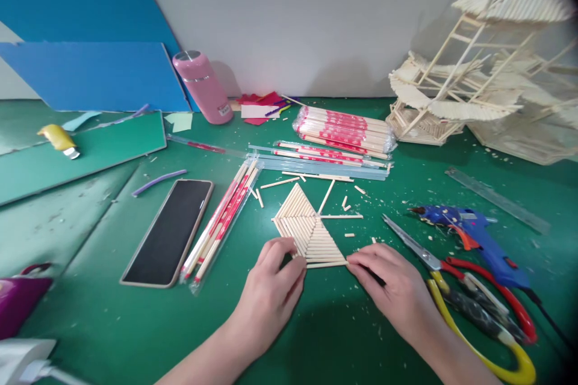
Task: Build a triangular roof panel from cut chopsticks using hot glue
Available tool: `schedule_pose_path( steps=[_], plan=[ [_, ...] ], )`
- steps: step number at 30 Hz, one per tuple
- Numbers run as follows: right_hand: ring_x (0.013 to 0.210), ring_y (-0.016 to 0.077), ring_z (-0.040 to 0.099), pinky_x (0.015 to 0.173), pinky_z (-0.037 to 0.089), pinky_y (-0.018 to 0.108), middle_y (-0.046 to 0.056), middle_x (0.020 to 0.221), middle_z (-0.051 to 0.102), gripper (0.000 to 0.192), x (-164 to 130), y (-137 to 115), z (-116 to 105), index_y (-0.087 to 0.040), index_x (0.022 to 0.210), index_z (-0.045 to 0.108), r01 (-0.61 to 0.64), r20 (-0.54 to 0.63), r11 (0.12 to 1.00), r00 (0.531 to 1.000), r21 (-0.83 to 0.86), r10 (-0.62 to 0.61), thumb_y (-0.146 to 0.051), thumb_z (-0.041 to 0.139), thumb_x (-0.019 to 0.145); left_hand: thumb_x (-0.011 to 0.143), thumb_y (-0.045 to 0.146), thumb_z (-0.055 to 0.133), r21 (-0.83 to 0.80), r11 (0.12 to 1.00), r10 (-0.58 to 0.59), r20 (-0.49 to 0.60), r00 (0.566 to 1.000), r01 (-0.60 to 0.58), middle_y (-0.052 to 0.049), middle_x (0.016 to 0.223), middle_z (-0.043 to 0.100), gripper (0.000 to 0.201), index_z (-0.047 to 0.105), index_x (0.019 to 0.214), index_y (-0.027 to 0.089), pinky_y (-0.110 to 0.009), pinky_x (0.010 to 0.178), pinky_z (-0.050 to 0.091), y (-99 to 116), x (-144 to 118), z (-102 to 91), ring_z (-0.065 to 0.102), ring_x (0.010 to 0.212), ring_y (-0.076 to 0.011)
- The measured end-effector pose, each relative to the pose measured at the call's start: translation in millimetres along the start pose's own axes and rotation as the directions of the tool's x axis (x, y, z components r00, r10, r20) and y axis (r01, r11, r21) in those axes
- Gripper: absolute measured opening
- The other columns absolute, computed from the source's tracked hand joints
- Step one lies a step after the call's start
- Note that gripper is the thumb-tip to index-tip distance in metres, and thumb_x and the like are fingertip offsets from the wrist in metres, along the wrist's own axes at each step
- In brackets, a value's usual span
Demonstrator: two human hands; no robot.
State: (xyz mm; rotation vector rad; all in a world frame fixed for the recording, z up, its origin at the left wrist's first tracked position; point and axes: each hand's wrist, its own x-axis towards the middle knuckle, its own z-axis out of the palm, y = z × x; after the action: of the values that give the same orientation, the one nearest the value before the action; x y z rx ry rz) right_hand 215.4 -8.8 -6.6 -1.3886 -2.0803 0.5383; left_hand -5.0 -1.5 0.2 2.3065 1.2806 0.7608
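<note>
A partly filled panel of short wooden sticks (295, 225) lies flat on the green table, its rows fanning out in triangular sections. Along its near edge runs one wooden stick (326, 264). My left hand (275, 280) is closed at the left end of this stick, thumb and forefinger together. At the other end, my right hand (388, 277) pinches the stick's tip between thumb and fingers. Two bare sticks (339, 216) stick out from the panel's right side. Cut stick pieces (349, 235) lie around it.
Right of my hands lie scissors (413, 243), a blue glue gun (474, 234) and yellow-handled pliers (469, 337). A phone (168, 231) and wrapped chopsticks (223, 219) are at left. Behind stand a pink bottle (203, 87), a chopstick bundle (345, 129) and a stick-built model (451, 90).
</note>
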Motion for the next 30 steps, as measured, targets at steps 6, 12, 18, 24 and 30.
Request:
schedule_pose_path(
  steps=[6, 12, 18, 24, 30],
  plan=[
    [0.078, 0.0155, 0.058, 0.070, 0.049, 0.030, 0.004, 0.084, 0.062, 0.013, 0.3, -0.5, -0.1, -0.019, 0.089, 0.063, -0.017, 0.006, 1.000, 1.000, 0.015, 0.017, -0.020, 0.050, 0.085, 0.083, 0.007, 0.044, -0.002, 1.000, 0.011, 0.005, 1.000, -0.011, -0.008, 0.100, 0.048, 0.019, 0.055, 0.093, 0.019, -0.035, 0.083, 0.046, -1.1, -0.9, 0.9, 0.045, 0.101, -0.0217],
    [0.078, 0.0151, 0.058, 0.070, 0.049, 0.029, 0.004, 0.083, 0.062, 0.013, -0.4, -0.1, -0.1, -0.019, 0.088, 0.062, -0.026, 0.003, 1.000, 1.000, 0.016, 0.026, -0.021, 0.050, 0.086, 0.083, 0.007, 0.045, -0.018, 1.000, 0.006, -0.008, 1.000, -0.007, -0.008, 0.099, 0.049, 0.018, 0.055, 0.092, 0.019, -0.034, 0.083, 0.046, -1.5, 0.4, 2.2, 0.046, 0.099, -0.0210],
    [0.078, 0.0149, 0.058, 0.070, 0.048, 0.029, 0.003, 0.083, 0.062, 0.012, -0.6, 1.2, 1.2, -0.020, 0.088, 0.063, -0.026, 0.009, 1.000, 1.000, 0.007, 0.026, -0.022, 0.051, 0.085, 0.082, 0.008, 0.048, -0.043, 0.999, -0.016, -0.036, 0.999, 0.015, -0.008, 0.098, 0.051, 0.014, 0.054, 0.093, 0.016, -0.033, 0.083, 0.045, 0.0, 0.9, 0.0, 0.048, 0.097, -0.0197],
    [0.078, 0.0146, 0.058, 0.071, 0.048, 0.029, 0.003, 0.083, 0.062, 0.012, -0.8, 1.8, 1.2, -0.021, 0.087, 0.062, -0.019, 0.011, 1.000, 1.000, -0.001, 0.019, -0.022, 0.050, 0.086, 0.082, 0.008, 0.049, -0.060, 0.998, -0.023, -0.032, 0.999, 0.021, -0.008, 0.099, 0.051, 0.013, 0.053, 0.091, 0.015, -0.032, 0.084, 0.044, -0.4, 1.6, -0.2, 0.048, 0.097, -0.0194],
    [0.079, 0.0151, 0.058, 0.073, 0.046, 0.030, 0.002, 0.084, 0.062, 0.012, -0.4, 0.2, 0.7, -0.021, 0.087, 0.060, -0.020, 0.029, 1.000, 0.999, -0.009, 0.020, -0.021, 0.049, 0.087, 0.082, 0.008, 0.048, -0.069, 0.997, -0.020, -0.027, 0.999, 0.019, -0.008, 0.098, 0.051, 0.012, 0.053, 0.090, 0.016, -0.032, 0.084, 0.043, -0.1, 1.4, 0.3, 0.048, 0.097, -0.0190]
  ],
)
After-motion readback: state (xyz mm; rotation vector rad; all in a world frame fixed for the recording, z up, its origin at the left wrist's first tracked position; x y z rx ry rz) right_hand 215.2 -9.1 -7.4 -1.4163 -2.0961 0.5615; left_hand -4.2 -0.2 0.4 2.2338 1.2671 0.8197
